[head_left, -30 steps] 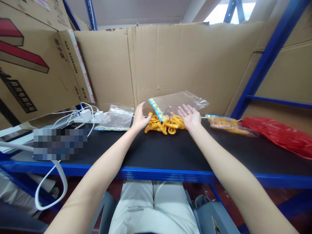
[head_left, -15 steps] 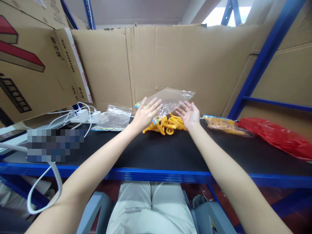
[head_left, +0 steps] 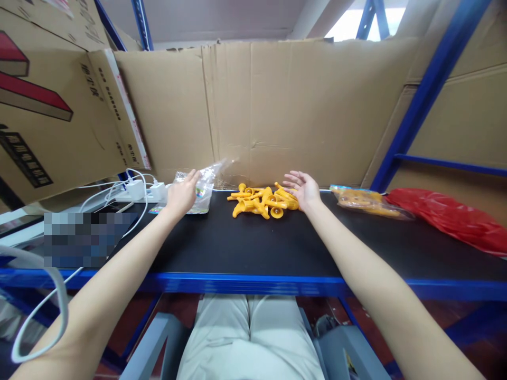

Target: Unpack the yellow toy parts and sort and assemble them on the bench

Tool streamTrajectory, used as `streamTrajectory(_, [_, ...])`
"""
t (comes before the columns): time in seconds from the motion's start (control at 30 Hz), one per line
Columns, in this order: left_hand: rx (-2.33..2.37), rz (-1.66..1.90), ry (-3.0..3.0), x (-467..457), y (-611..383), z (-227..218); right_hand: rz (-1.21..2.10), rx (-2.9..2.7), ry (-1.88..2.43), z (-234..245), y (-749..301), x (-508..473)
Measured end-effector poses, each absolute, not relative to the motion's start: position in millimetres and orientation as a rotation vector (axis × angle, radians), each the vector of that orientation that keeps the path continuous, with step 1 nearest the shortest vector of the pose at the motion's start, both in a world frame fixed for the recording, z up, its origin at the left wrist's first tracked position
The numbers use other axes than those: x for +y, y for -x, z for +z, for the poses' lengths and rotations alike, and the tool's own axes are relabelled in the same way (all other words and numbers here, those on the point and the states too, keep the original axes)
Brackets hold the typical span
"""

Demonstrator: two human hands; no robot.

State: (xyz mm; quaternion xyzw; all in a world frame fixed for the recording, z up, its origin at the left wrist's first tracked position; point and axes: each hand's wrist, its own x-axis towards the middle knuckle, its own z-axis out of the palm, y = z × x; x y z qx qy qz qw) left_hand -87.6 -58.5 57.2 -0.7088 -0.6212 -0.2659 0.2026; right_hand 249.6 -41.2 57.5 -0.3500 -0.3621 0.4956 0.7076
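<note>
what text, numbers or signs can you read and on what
"商用电" starts the black label on the cardboard box; remaining characters unclear.
Side print and upper marking there: too blurred.
Red shape there: cut off.
Coloured strips on clear bags, left, and packed bag, right: too small.

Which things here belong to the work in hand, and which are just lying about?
In the work, it seems:
left hand, at a clear plastic bag
right hand, open at the pile's edge
pile of yellow pieces
filled bag of similar pieces

Probably just lying about:
white plugs
white cable
red plastic
</note>
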Motion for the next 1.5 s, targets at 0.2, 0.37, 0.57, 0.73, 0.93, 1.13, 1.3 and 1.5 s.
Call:
streamTrajectory(0.2, [-1.807,-1.119,1.913,-50,100,83,1.092,-0.811,0.806,58,-247,-44])
streamTrajectory(0.37, [-1.498,-1.355,1.936,-54,100,100,1.080,-0.815,0.821,59,-246,-45])
streamTrajectory(0.57, [-1.266,-1.123,1.958,-71,94,75,1.069,-0.823,0.836,60,-246,-46])
streamTrajectory(0.73, [-1.733,-0.517,2.015,-60,106,21,1.063,-0.854,0.844,58,-245,-45])
streamTrajectory(0.93, [-2.024,-0.111,2.044,-34,115,7,1.057,-0.878,0.855,56,-245,-44])
streamTrajectory(1.13, [-2.236,-0.022,2.118,-26,102,14,1.061,-0.894,0.865,56,-245,-45])
streamTrajectory(1.3, [-2.339,0.231,2.082,-28,85,28,0.934,-0.998,0.982,47,-251,-32])
streamTrajectory(1.5, [-2.277,0.282,1.971,-36,62,37,0.169,-1.729,1.234,23,-255,-17])
